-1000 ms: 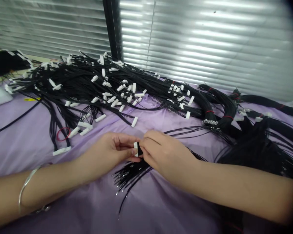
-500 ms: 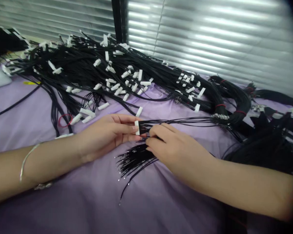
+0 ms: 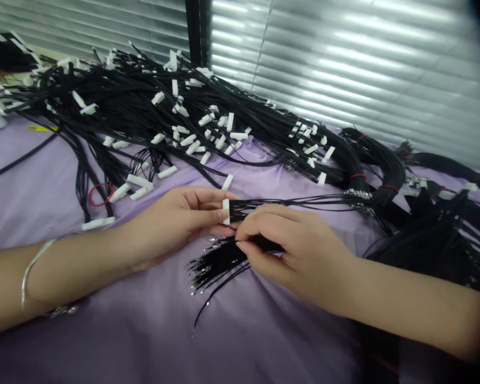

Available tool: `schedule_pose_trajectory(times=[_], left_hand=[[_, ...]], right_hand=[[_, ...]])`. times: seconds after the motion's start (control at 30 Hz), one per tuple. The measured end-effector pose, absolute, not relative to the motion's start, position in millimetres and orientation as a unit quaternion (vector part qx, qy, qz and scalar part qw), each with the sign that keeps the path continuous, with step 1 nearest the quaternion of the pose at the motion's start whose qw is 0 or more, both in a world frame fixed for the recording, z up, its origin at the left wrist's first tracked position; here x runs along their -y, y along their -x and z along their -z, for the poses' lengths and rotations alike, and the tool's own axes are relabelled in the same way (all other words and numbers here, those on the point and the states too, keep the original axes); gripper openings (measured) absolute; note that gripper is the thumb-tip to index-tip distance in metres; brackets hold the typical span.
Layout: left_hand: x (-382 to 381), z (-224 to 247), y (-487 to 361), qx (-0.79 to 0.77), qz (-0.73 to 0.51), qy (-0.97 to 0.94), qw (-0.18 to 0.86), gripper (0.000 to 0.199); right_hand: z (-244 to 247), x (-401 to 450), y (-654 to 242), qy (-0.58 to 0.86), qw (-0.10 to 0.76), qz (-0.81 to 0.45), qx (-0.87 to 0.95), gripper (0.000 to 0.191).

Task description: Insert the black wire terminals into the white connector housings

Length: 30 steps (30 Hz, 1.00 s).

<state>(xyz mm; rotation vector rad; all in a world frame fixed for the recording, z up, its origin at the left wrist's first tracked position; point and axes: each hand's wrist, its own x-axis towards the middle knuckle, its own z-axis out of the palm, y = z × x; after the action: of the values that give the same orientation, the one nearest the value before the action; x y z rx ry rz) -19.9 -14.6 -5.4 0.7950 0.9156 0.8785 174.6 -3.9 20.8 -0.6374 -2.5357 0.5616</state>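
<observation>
My left hand point(image 3: 184, 216) pinches a small white connector point(image 3: 226, 212) between thumb and fingers. Several thin black wires run out of its right side toward the right. Just beside it, my right hand point(image 3: 292, 245) is closed in a pinch, thumb against forefinger, on what looks like a single black wire; its tip is too small to make out. Beneath the right hand lies a loose bundle of black wires point(image 3: 220, 264) with shiny metal terminals at their ends, partly hidden by the palm. One wire point(image 3: 208, 301) curves away from the bundle toward me.
A large pile of black wires point(image 3: 116, 101) with white connectors spreads along the back. Tied wire coils point(image 3: 392, 165) lie at the right. A red band point(image 3: 101, 194) and a yellow strip point(image 3: 42, 128) rest on the purple cloth point(image 3: 144, 330). Window blinds point(image 3: 344, 58) stand behind.
My right hand has shifted slightly down from the wires behind the connector, its thumb and forefinger now at the bundle's upper edge. The left hand keeps its hold on the connector.
</observation>
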Motion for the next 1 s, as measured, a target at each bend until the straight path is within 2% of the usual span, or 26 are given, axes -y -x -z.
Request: schedule_pose_trajectory(times=[0.17, 0.3, 0.43, 1.0], left_hand=[[14, 5, 19, -0.438, -0.38, -0.4, 0.71, 0.019], [14, 3, 19, -0.457, -0.363, -0.395, 0.71, 0.02], [14, 2, 19, -0.477, -0.353, -0.389, 0.705, 0.02], [14, 4, 21, -0.478, -0.32, -0.446, 0.686, 0.023]], right_hand=[[-29, -3, -176, 0.289, 0.216, -0.269, 0.893, 0.011], [-31, -10, -175, 0.378, 0.155, -0.289, 0.866, 0.016], [-26, -16, -174, 0.43, 0.15, -0.285, 0.843, 0.016], [-22, -19, -175, 0.427, 0.148, -0.29, 0.844, 0.012]])
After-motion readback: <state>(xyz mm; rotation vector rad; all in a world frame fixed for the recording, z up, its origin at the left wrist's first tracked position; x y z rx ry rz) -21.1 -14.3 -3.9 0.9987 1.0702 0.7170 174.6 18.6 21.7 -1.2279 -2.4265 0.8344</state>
